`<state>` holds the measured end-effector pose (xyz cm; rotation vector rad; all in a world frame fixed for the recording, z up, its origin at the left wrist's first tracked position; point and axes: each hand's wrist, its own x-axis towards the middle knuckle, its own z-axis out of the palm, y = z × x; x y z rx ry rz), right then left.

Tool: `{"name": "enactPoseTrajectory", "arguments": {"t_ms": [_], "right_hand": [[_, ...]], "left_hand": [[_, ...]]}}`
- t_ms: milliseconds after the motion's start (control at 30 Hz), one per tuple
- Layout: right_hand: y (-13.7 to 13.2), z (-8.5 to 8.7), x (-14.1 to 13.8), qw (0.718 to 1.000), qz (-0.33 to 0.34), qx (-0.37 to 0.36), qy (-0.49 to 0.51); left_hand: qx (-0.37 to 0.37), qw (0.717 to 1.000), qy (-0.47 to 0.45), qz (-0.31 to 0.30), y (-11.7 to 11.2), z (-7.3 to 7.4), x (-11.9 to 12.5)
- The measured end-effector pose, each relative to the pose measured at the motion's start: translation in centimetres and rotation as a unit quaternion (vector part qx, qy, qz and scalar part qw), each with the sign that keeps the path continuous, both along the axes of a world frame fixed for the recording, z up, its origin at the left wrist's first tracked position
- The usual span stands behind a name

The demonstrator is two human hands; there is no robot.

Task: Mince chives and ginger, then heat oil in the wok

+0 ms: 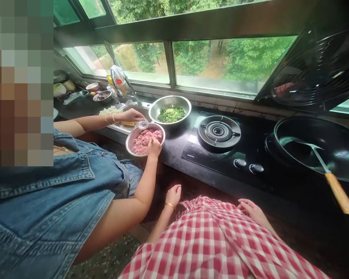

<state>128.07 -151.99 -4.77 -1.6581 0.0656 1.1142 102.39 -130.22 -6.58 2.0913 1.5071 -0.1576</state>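
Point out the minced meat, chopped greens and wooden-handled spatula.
Minced meat (143, 142): head view, on its exposed surface, left of the hand in it.
Chopped greens (171, 115): head view, middle of the heap.
Wooden-handled spatula (339, 192): head view, on the wooden handle.

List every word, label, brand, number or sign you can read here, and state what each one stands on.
No text here can be read with certainty.
Pale lettering at the near left corner of the stove: perhaps a brand name, too small and blurred to quote.
Red-and-yellow item by the faucet: any print is too blurred to read.
Stove knobs: no legible marks.
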Motion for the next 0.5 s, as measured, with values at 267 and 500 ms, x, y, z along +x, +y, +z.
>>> {"name": "enactPoseTrajectory", "arguments": {"t_ms": [267,500], "right_hand": [[-3.1,-0.3,4.7,0.997,0.016,-0.038,-0.062],[-1.8,-2.7,4.2,0.996,0.078,0.002,-0.041]], "left_hand": [[0.015,0.998,-0.042,0.050,-1.5,0.4,1.9],[0.008,0.997,-0.019,0.078,-2.9,0.5,0.3]]}}
